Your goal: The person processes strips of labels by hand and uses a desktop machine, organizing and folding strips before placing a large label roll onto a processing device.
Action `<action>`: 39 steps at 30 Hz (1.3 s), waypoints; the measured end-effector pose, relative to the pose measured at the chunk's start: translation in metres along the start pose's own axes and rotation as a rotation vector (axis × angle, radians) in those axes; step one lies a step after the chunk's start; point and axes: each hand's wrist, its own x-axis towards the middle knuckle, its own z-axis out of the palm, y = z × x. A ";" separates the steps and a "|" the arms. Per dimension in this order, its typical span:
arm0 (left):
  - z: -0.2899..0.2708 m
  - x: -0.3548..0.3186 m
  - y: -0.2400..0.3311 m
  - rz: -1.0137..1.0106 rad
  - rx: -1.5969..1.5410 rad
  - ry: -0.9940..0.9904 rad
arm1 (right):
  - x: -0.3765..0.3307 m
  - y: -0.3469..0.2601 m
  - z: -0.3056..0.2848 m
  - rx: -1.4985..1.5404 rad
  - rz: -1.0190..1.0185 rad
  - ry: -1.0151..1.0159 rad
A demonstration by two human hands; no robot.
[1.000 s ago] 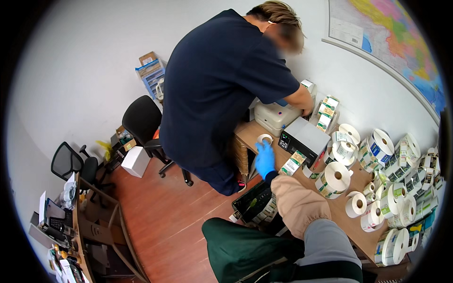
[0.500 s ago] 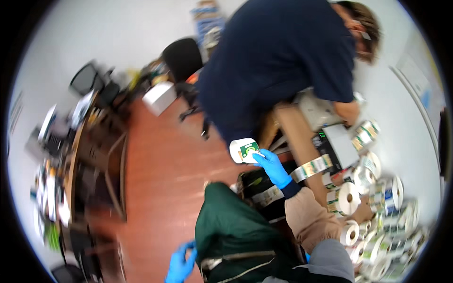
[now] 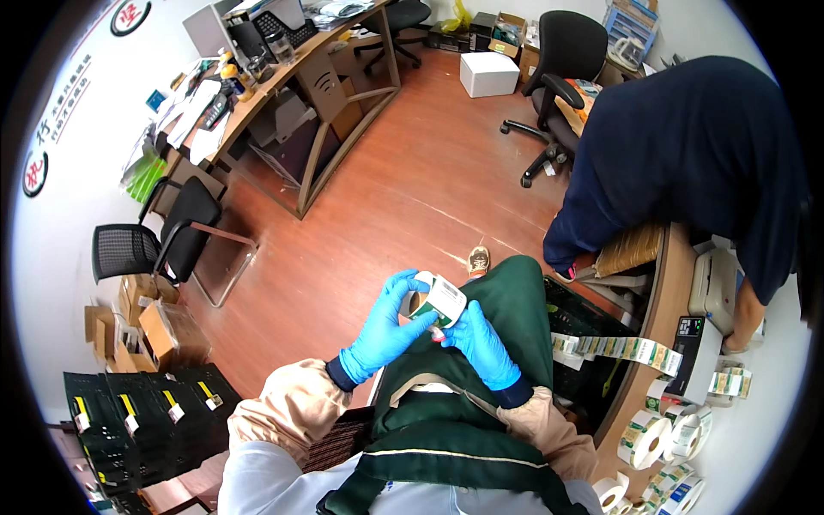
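A roll of white and green labels [image 3: 446, 300] is held in front of my lap, its cardboard core turned to the left. My left hand [image 3: 384, 330], in a blue glove, wraps round the core side with its thumb along the lower edge. Against the lower right edge of the roll, my gloved right hand [image 3: 483, 345] is closed, fingertips on the labels. A small pinkish-red bit [image 3: 438, 336] shows between the hands; I cannot make out what it is. The right fingertips are partly hidden.
On the bench [image 3: 665, 296] to my right, a label printer [image 3: 699, 365] has a label strip [image 3: 631, 349] hanging from it, with several label rolls [image 3: 644, 439] nearby. A co-worker [image 3: 678, 163] bends over there. Black crates [image 3: 142, 421], a chair [image 3: 193, 219] and a desk [image 3: 283, 64] are leftward.
My view has swung left. The roll, held earlier by my right hand alone, has come in close to my lap, and my left hand has risen from low at the left to grip it.
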 end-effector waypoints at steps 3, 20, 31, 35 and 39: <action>0.000 0.006 -0.003 -0.283 -0.350 0.021 | -0.001 0.009 -0.002 -0.248 -0.082 0.015; -0.005 0.005 -0.018 -0.600 -0.825 0.279 | -0.001 0.008 0.015 -1.170 -0.531 0.099; -0.007 0.011 -0.019 -0.409 -0.557 0.343 | -0.006 -0.001 0.020 -1.046 -0.449 -0.057; -0.009 0.016 -0.008 -0.432 -0.637 0.308 | -0.004 0.002 0.008 -1.034 -0.364 -0.115; -0.011 0.013 -0.003 -0.409 -0.684 0.254 | -0.003 0.002 0.016 -1.080 -0.423 -0.090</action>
